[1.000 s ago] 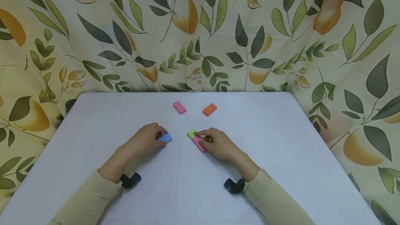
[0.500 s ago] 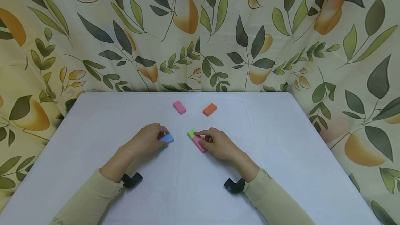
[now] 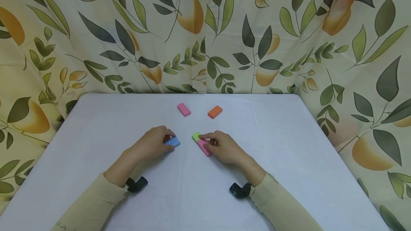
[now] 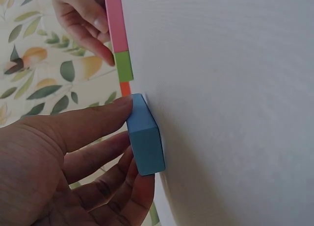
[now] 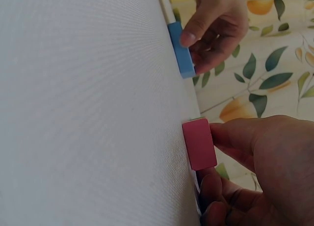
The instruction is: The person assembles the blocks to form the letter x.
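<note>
In the head view my left hand (image 3: 155, 141) pinches a blue rectangular block (image 3: 173, 142) between thumb and fingers, low over or on the white tabletop. To its right, a pink block (image 3: 203, 145) and a shorter-looking green block (image 3: 196, 137) lie end to end in a slanting row. My right hand (image 3: 225, 147) grips the pink block, its index fingertip by the join with the green one. The left wrist view shows the blue block (image 4: 144, 135) close up, apart from the pink-green pair. Only an end of the pink block (image 5: 199, 144) faces the right wrist view.
Farther back on the white table (image 3: 263, 124) lie another pink block (image 3: 184, 109) and an orange block (image 3: 215, 112), apart from each other. A leaf-and-fruit patterned curtain (image 3: 224, 63) hangs behind the table. Dark wrist cameras (image 3: 137, 184) are worn at both cuffs.
My left hand has slid slightly to the right with the blue block, narrowing its gap to the pink and green blocks. The right hand has stayed put.
</note>
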Demonstrator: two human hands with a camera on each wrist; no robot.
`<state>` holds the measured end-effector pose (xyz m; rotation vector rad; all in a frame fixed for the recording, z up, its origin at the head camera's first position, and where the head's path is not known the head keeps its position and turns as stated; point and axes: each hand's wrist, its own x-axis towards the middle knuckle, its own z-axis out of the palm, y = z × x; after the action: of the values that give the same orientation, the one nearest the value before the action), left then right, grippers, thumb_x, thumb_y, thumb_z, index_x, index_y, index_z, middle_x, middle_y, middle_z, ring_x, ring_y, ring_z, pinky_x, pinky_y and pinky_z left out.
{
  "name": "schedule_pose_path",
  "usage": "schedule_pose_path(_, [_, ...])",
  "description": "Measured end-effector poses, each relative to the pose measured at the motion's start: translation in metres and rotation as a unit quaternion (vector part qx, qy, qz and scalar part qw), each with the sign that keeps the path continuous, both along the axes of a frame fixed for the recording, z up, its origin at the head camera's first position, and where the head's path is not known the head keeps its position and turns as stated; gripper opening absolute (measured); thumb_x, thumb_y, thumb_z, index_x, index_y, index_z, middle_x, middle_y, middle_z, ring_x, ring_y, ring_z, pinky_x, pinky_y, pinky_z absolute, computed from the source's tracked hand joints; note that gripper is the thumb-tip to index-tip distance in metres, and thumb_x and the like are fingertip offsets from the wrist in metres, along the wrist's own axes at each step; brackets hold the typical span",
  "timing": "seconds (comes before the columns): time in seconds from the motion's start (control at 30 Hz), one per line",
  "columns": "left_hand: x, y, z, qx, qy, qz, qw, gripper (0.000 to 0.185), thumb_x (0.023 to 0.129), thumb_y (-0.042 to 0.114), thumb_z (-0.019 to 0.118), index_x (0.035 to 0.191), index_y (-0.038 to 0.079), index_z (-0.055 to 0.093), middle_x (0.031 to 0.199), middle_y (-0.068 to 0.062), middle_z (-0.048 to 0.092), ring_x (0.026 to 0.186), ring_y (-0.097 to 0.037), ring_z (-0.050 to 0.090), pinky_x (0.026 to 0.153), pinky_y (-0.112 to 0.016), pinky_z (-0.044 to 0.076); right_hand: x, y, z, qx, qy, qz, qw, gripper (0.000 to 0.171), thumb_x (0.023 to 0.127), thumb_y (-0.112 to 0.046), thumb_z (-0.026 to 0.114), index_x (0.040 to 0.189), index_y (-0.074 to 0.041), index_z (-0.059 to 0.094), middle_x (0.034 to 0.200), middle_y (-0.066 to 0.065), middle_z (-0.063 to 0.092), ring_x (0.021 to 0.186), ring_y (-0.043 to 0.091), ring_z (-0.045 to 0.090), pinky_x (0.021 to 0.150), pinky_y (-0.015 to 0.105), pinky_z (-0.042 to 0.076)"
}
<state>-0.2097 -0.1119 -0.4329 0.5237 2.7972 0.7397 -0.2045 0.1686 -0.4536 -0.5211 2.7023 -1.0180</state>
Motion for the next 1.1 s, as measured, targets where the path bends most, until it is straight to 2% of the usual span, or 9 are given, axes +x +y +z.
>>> schedule_pose_path(0.57, [-0.002, 0.006, 0.002, -0.01, 0.0, -0.003, 0.9999, 0.038, 0.08, 0.025, 0.079, 0.114, 0.012, 0.069, 0.094, 0.001, 0.063, 0.088, -0.015, 0.057, 0.083, -0.033, 0.05, -0.002, -0.002, 0.0, 0.007, -0.001, -0.005, 1.0, 0.035, 0.092, -0.03, 0.065, 0.126, -0.036, 0.063, 0.085, -0.003, 0.055, 0.082, 0.015, 0.052, 0.067, 0.031, 0.044])
schedule_pose_path(1.1, [-0.003, 0.012, 0.002, -0.008, -0.002, -0.014, 0.9999, 0.037, 0.08, 0.025, 0.079, 0.114, 0.012, 0.069, 0.092, 0.003, 0.061, 0.085, -0.013, 0.054, 0.079, -0.03, 0.048, -0.002, -0.002, 0.0, 0.006, -0.004, -0.001, 1.0, 0.035, 0.092, -0.03, 0.066, 0.126, -0.036, 0.063, 0.086, -0.004, 0.055, 0.082, 0.015, 0.052, 0.066, 0.031, 0.044])
